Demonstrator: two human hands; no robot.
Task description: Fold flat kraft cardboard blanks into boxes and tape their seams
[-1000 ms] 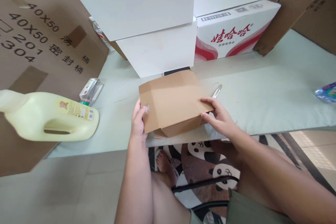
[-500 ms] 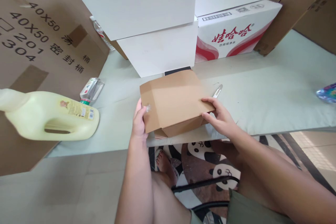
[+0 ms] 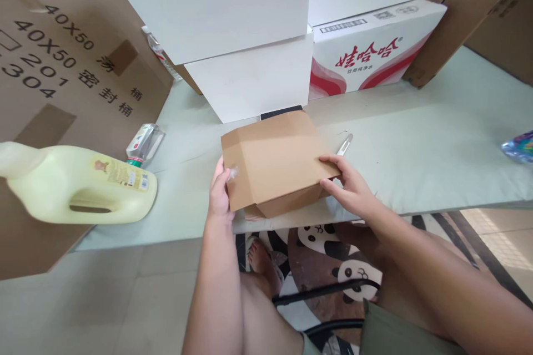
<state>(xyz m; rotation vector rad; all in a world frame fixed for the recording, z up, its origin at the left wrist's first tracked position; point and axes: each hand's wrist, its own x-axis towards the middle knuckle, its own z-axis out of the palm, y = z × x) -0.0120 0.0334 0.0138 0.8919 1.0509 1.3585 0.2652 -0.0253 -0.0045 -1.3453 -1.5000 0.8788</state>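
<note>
Our left fingers (image 3: pixel 224 179) pinch the flap (image 3: pixel 242 180) and our right fingers (image 3: pixel 334 163) the near-right corner of the cardboard box (image 3: pixel 283 155) at the tabletop's (image 3: pixel 416 144) near edge, likely light but bendable, best held by folded edges

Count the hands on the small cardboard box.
2: the left hand at the left end of the cardboard box, the right hand at its right corner. Some fingers are hidden.

A long table covered with pale green cloth (image 3: pixel 416 144) supports a brown rectangular cardboard box (image 3: pixel 283 155) at its front edge. A slim grey-and-white hand tool (image 3: pixel 345 145) lies just beside the box. A clear plastic bottle with a green cap (image 3: pixel 144 143) lies toward the left; a white cardboard carton with red print (image 3: pixel 375 75) stands behind.
</note>
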